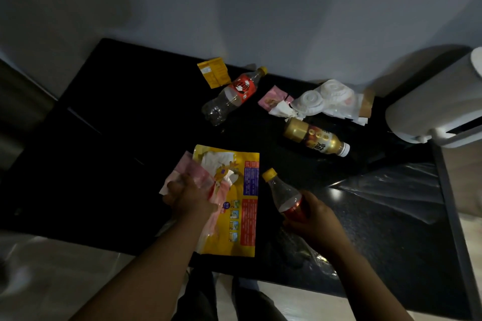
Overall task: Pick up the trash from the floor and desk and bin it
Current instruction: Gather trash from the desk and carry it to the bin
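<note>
On the black desk [109, 117], my left hand [186, 197] grips a crumpled pink wrapper [194, 177] that lies on a large yellow bag [240, 206]. My right hand [313, 219] holds an empty red-labelled bottle with a yellow cap [283, 195] near the desk's front edge. Farther back lie a second clear bottle with a red label [232, 96], a small yellow packet [212, 74], a small pink wrapper [271, 98], a wad of white tissue and plastic [323, 99], and a gold-labelled bottle [315, 137].
A white cylindrical appliance [433, 101] stands at the desk's right end. Clear plastic film [391, 185] drapes over the right side of the desk. The wall rises behind the desk, and pale floor shows below its front edge.
</note>
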Demonstrator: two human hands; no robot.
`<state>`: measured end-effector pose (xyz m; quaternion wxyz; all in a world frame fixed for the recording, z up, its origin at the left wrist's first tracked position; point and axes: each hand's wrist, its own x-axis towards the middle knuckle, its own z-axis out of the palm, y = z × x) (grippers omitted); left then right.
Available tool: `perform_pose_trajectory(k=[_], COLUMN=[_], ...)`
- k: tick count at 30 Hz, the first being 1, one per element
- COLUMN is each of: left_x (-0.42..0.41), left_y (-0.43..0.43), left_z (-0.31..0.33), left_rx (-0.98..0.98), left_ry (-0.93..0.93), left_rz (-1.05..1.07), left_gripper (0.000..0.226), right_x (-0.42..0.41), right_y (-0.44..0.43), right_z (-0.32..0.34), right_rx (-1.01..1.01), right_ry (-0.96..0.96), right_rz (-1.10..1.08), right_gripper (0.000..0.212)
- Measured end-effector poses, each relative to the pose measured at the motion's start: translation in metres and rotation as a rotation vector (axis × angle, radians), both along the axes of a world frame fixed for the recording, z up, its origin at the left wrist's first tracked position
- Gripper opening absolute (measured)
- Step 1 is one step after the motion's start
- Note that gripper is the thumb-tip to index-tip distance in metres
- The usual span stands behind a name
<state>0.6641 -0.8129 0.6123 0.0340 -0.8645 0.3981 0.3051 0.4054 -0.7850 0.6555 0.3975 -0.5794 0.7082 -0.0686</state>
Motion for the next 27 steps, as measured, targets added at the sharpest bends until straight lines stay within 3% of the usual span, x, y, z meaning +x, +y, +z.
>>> perform_pose_trajectory(k=[10, 14, 16, 21, 27], left_x=[-0.004, 0.001, 0.003, 0.010, 0.031], left_y=[0.001, -0.001, -0.003, -0.011, -0.023], left_z=[-0.002, 0.007, 0.013, 0.034, 0.058], left_rx=[-0.143, -0.164, -0.166, -0.256, -0.387], left_ry=[0.161, 0.129, 0.187, 0.365, 0.545], left_rz=[0.059, -0.208, -0.166, 0.090, 0.084], left_gripper=[0.107, 0.102, 0.102, 0.076, 0.075], right_x=[-0.008, -0.012, -0.013, -0.005, 0.023], right_y=[0.001, -0.001, -0.002, 0.000, 0.026], right_z=[-0.001, 0.005, 0.010, 0.028, 0.054], right_rx=[-0.009, -0.012, -0.039, -0.108, -0.222], right_ry=[-0.007, -0.015, -0.017, -0.037, -0.158], right_rz=[0.031, 0.033, 0.025, -0.071, -0.358], right_gripper=[0.069, 0.071, 0.071, 0.072, 0.062])
